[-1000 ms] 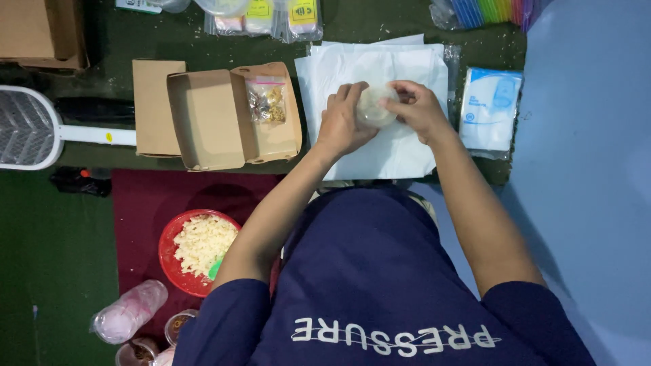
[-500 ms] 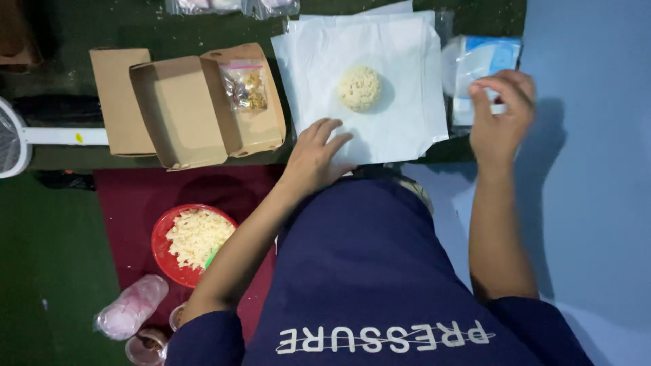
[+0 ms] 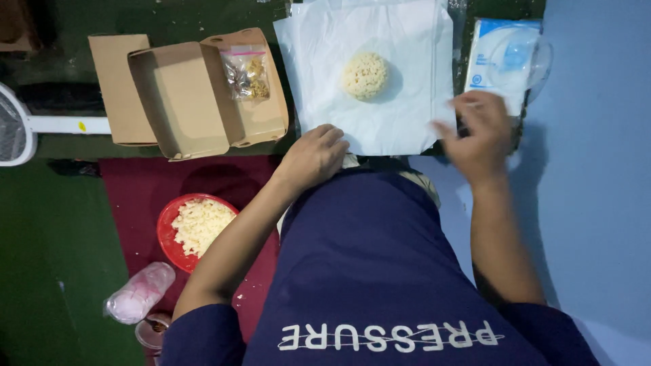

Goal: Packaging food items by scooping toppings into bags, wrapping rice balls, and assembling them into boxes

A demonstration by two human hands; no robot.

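The right hand (image 3: 478, 132) is blurred, so its fingers cannot be told apart. The white paper sheets (image 3: 380, 102) are cut by the top edge. The swatter (image 3: 17, 125) is cut at the left edge.

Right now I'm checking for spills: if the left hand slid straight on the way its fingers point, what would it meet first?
The left hand rests at the near edge of the white paper sheets. Straight on, it would cross bare paper first, then probably meet the rice mound; the exact line is hard to judge.

Red bowl (image 3: 168, 230) w/ noodles, open cardboard box (image 3: 183, 102).
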